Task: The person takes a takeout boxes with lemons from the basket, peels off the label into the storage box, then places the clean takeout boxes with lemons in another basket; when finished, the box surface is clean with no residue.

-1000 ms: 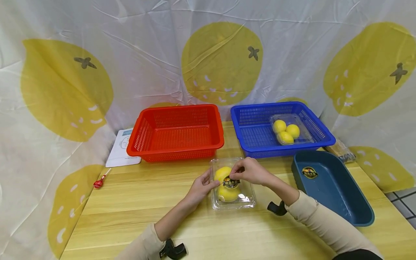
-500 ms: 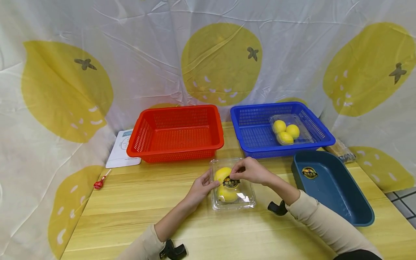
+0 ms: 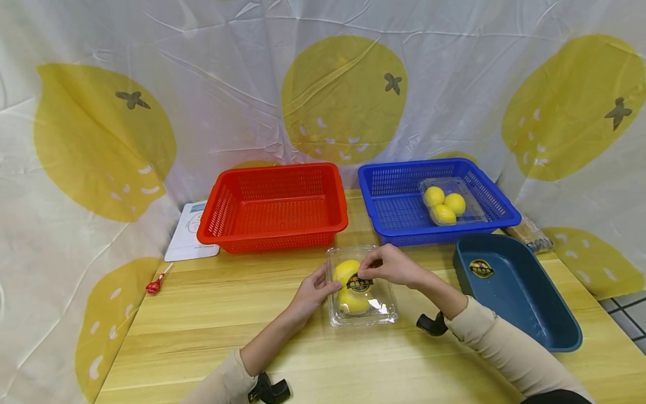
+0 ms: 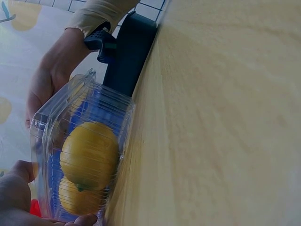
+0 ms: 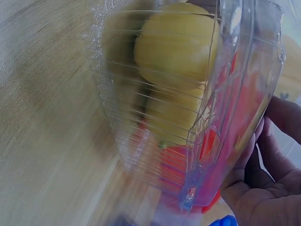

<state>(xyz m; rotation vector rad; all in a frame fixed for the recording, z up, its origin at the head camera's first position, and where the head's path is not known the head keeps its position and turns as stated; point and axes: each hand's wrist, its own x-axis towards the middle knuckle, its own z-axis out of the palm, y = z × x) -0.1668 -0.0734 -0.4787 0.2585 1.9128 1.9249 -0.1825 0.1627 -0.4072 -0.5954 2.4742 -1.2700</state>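
**Both hands on the clear lemon box, front centre of desk**

Pinching with curled thumb and fingertips, the right hand (image 3: 393, 265) holds the round black-and-gold sticker (image 3: 360, 283) on the lid of the clear plastic clamshell box (image 3: 361, 287). Left hand (image 3: 314, 290) grips the box's left side, thumb on the lid edge, fingers curved along the wall; the left wrist view shows the thumb (image 4: 16, 174) at one corner and a fingertip under the lower edge.

Box lies flat on the pale wooden desk (image 3: 227, 314), lid closed, near the front edge of the red plastic mesh basket (image 3: 275, 205). Two yellow lemons (image 3: 351, 289) visible through the plastic, touching each other.

Behind right: blue plastic mesh basket (image 3: 393, 210) containing a second clear box with three yellow lemons (image 3: 444, 204). Dark blue plastic tray (image 3: 525, 297) to the right, with a matching round sticker (image 3: 480, 268) on its floor. White device (image 3: 188, 231) beside the red basket; red-wrapped lollipop (image 3: 156, 282) at the desk's left edge. Lemon-print cloth backdrop (image 3: 202, 84) behind.
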